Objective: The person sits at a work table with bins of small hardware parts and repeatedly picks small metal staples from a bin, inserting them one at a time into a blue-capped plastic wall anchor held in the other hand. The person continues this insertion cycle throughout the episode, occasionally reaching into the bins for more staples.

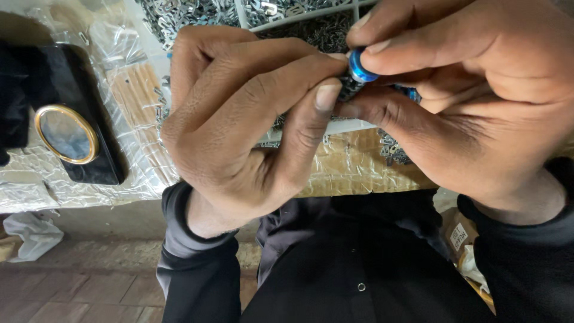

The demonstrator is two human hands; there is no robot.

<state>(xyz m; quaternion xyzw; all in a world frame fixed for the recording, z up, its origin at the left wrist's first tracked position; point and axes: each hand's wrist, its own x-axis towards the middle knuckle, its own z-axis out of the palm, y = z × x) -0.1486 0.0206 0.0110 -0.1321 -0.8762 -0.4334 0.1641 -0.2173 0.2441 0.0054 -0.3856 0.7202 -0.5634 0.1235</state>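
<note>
My left hand (251, 113) and my right hand (460, 90) meet close to the camera, both pinching one small object. A blue round piece (360, 66) with a shiny rim shows between the fingertips. A dark part (350, 88) sits just under it, mostly hidden by my left thumb and right fingers. My right fingers curl over the blue piece from above, and another bit of blue (411, 93) peeks out beneath them. Both wrists wear dark sleeves.
A white divided tray (299, 18) of several small silvery metal parts lies beyond the hands, on a bench wrapped in tape and plastic (353, 167). A black phone (75, 113) with a gold ring lies at left. Loose metal bits (390, 146) sit by the bench edge.
</note>
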